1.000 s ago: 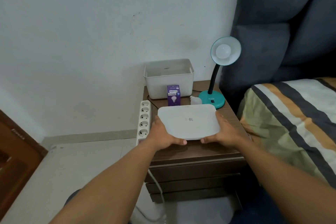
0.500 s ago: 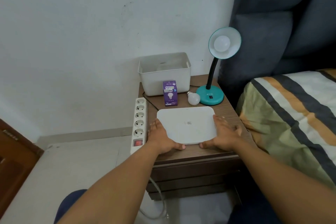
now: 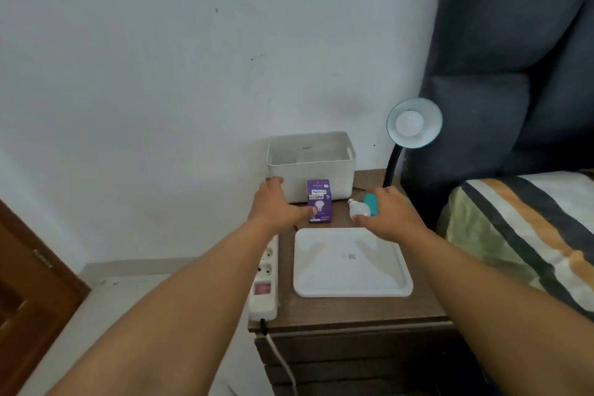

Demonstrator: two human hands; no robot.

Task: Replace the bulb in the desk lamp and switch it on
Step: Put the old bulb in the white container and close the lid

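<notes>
A teal desk lamp stands at the back right of the bedside table, its shade point(image 3: 414, 123) facing me with a white bulb point(image 3: 409, 123) in it. Most of its teal base point(image 3: 371, 204) is hidden by my right hand point(image 3: 390, 214), which hovers open, thumb touching a loose white bulb point(image 3: 359, 209) lying on the table. A purple bulb box point(image 3: 319, 201) stands upright in the middle. My left hand point(image 3: 274, 204) is open, thumb at the box's lower left, fingers near the white bin.
A white bin point(image 3: 311, 167) stands against the wall. A white lid point(image 3: 352, 262) lies flat on the wooden bedside table point(image 3: 353, 312). A white power strip point(image 3: 265, 280) runs along the table's left edge. A striped bed point(image 3: 527, 235) and dark headboard are to the right.
Both hands have let go of the white lid, which now lies on the table, and have moved back toward the bulb box and the loose bulb.
</notes>
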